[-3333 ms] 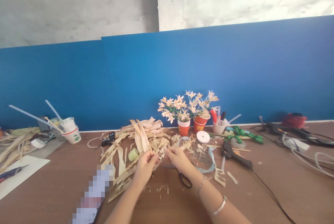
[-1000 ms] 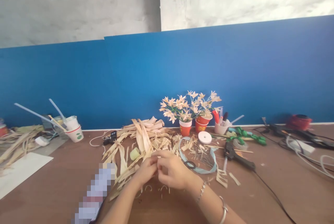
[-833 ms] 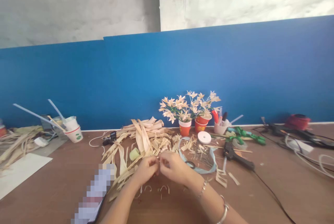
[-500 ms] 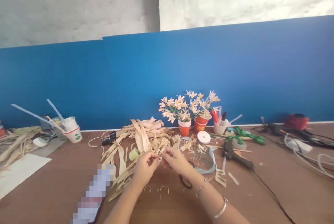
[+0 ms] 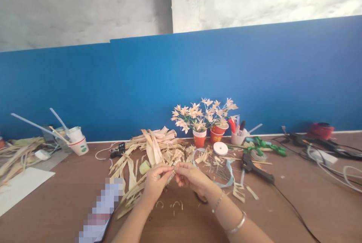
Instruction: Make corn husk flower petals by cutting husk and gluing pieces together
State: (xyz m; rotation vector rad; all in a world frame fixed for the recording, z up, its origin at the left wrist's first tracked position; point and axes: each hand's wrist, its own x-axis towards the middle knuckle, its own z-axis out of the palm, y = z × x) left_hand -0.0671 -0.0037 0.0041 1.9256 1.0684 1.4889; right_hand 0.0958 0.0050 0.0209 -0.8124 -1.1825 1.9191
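Note:
My left hand (image 5: 158, 179) is pinched closed at the middle of the table, its fingertips on a small pale piece that looks like dried husk and is mostly hidden. Facing it, my right hand (image 5: 188, 175) has thumb and forefinger pressed together at the same spot, and the fingertips of both hands meet. Behind them spreads a pile of dried husks (image 5: 154, 146). Thin curled husk scraps (image 5: 177, 204) lie on the table below the hands. Dark scissor handles (image 5: 200, 198) show partly beneath my right wrist.
Pale husk flowers (image 5: 195, 113) stand in red paper cups (image 5: 199, 140) at the back. A white spool (image 5: 220, 148), light blue ribbon (image 5: 229, 173) and a black glue gun (image 5: 256, 169) with its cord lie to the right. A white cup (image 5: 79, 146) stands left; a blue partition (image 5: 141, 84) closes the back.
My right hand has turned slightly and come closer to the left, so the fingertips now touch over the small piece. The things on the table stay put.

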